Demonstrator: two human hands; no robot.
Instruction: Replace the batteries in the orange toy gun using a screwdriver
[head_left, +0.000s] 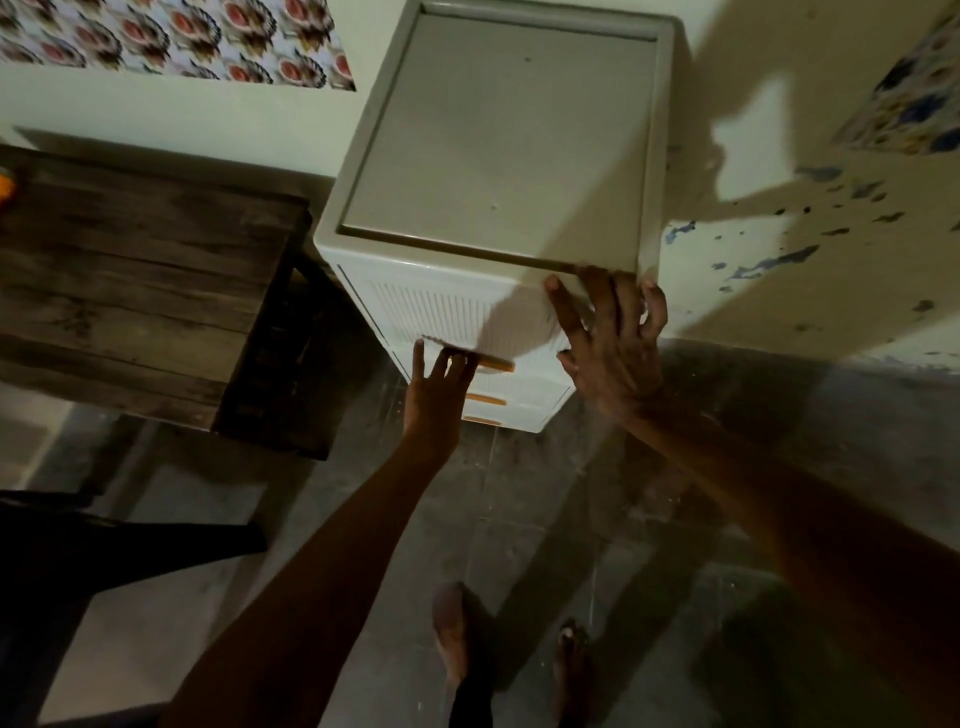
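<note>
A white plastic drawer cabinet (498, 145) stands against the wall, its drawers fitted with orange handles (493, 365). My left hand (439, 387) reaches to the top drawer front, fingers straight and touching just beside the handle. My right hand (610, 338) rests spread on the cabinet's front right corner, fingertips at the top edge. A small orange object (6, 189), cut off by the frame, lies at the far left edge of the wooden table. No screwdriver or batteries show.
A dark wooden table (145, 291) stands left of the cabinet, with a dark bench (119, 540) below it. The floor (571, 519) is grey tile; my bare feet (452, 629) are on it. A peeling wall (805, 249) is at the right.
</note>
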